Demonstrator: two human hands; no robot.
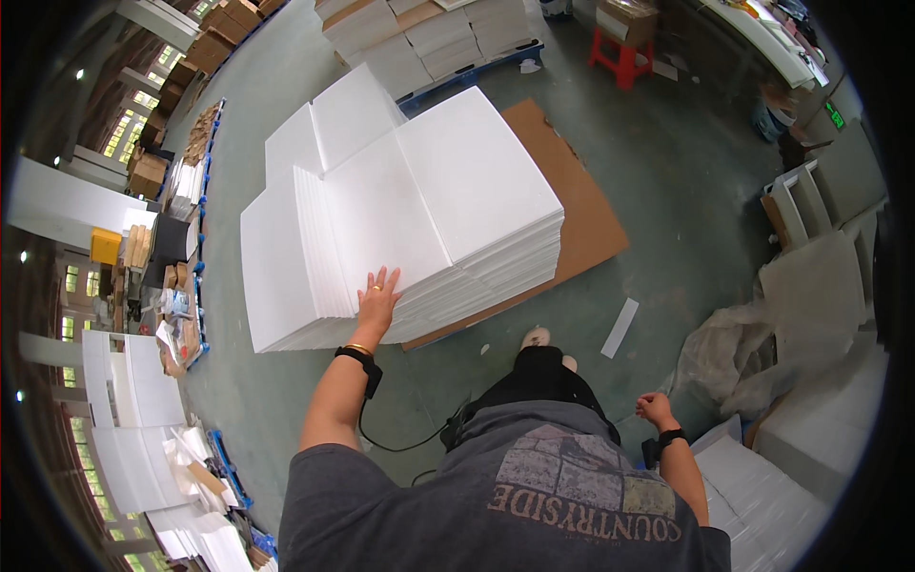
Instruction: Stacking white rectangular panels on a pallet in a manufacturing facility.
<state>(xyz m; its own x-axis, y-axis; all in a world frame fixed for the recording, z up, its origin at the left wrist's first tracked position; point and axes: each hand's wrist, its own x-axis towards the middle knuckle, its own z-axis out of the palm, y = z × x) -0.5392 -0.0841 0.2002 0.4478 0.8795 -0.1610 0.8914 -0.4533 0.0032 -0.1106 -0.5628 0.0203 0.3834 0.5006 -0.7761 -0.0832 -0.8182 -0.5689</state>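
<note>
A large stack of white sheets stands in front of me in several side-by-side piles of differing height. My left hand rests on the near edge of the middle pile, fingers spread and palm down. A ring and a bracelet show on that hand and wrist, with a black band on the forearm. Out to my right, beside a white stack, my right hand hangs in the air. Its fingers are loosely bent, and nothing shows in them. A black band circles that wrist too.
Brown cardboard sticks out from under the stack. A white strip lies on the floor to its right. Crumpled clear plastic and white stacks stand at the right. Behind are a loaded blue pallet and a red stool.
</note>
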